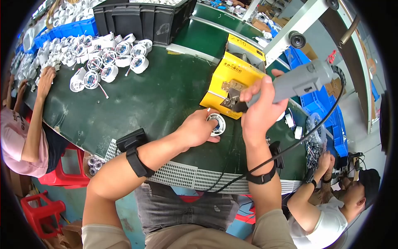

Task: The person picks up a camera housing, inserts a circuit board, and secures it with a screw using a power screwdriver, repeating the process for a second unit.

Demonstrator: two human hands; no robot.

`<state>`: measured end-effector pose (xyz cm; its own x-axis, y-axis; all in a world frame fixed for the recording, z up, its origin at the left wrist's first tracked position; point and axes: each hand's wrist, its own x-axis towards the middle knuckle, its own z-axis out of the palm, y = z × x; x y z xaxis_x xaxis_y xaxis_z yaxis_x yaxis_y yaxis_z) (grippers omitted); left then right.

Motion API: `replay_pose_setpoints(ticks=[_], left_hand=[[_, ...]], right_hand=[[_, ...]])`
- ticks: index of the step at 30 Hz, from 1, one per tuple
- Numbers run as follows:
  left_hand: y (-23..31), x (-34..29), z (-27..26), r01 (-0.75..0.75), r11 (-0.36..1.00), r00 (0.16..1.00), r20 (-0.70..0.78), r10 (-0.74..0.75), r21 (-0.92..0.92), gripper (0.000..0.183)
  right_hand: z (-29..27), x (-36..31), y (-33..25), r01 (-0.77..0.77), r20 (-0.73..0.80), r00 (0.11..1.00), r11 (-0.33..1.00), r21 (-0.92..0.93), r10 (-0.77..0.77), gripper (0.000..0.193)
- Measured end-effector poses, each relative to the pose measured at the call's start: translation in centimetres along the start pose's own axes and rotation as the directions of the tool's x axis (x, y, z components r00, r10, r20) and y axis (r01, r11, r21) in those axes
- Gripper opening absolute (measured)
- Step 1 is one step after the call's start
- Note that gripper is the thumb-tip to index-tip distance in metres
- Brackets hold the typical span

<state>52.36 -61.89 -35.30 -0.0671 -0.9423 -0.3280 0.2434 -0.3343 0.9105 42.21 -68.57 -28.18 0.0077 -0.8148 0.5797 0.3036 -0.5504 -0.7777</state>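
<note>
My right hand point(262, 108) is wrapped round a grey corded electric screwdriver point(298, 81). The tool lies nearly level, its dark nose pointing left at the metal front of a yellow screw feeder point(222, 85); whether the bit touches it I cannot tell. Lower and to the left, my left hand point(196, 129) grips a round white plastic housing point(222, 132) by its left side. A blue circuit board shows inside the ring, partly covered by my fingers. The housing is at the green tabletop, just in front of the feeder.
Several white housings with wired boards point(108, 62) stand at the far left, before a black crate point(143, 20). The screwdriver's black cable point(306, 135) loops over my right forearm. Blue bins point(319, 108) line the right. Co-workers sit left and right, a co-worker's hand point(47, 76) among white parts.
</note>
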Motion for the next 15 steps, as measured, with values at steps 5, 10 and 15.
replay_pose_setpoints(ticks=[5, 10, 15], left_hand=[[0.0, 0.0, -0.1, 0.012, 1.000, 1.000, 0.012, -0.012, -0.001, 0.033], [-0.2, 0.1, -0.1, -0.009, 1.000, 1.000, 0.011, 0.009, -0.012, 0.033], [0.0, -0.1, -0.2, -0.005, 1.000, 1.000, 0.021, 0.004, 0.006, 0.033]], right_hand=[[-0.6, -2.8, -0.5, -0.088, 0.055, 0.995, 0.995, 0.049, 0.086, 0.026], [-0.8, -3.2, -0.1, -0.125, 0.099, 0.988, 0.990, 0.070, 0.118, 0.027], [-0.7, -3.2, 0.0, -0.126, 0.105, 0.988, 0.988, 0.091, 0.117, 0.027]])
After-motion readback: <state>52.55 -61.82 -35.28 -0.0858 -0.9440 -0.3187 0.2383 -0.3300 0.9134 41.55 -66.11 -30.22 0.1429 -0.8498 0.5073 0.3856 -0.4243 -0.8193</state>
